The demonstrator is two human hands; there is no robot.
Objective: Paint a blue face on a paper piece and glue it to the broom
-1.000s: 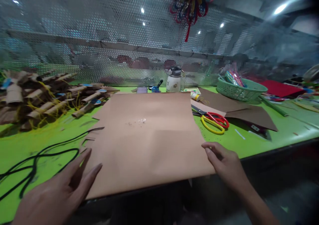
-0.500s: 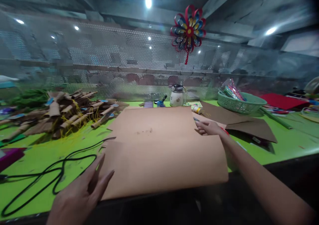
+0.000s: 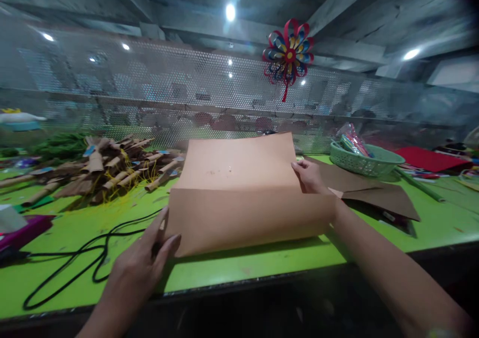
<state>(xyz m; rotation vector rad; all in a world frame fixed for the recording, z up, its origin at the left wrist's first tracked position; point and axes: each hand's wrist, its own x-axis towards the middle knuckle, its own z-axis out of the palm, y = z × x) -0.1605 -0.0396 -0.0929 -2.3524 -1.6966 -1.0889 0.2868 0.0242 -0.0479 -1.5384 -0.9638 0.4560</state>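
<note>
A large sheet of brown kraft paper (image 3: 243, 218) is raised in front of me. Its near part curls up, and small dark specks mark its far part. At the near left corner my left hand (image 3: 144, 258) grips the edge, thumb in front and fingers partly hidden. My right hand (image 3: 310, 174) pinches the right edge farther back, its forearm passing beside the curled part. Darker brown paper (image 3: 377, 188) lies right of that hand. The scissors and most of the bottle seen earlier are hidden behind the sheet or my arm.
A pile of brown paper rolls with yellow string (image 3: 116, 173) lies at the left. A black cord (image 3: 107, 248) loops over the green table (image 3: 243, 268). At the right are a green basket (image 3: 368, 161) and red sheets (image 3: 430, 158). A perforated screen (image 3: 209, 98) stands behind.
My right hand moved from the near right corner to farther up the right edge. The sheet has lifted off the table, its near part curling upward. The view has tilted up.
</note>
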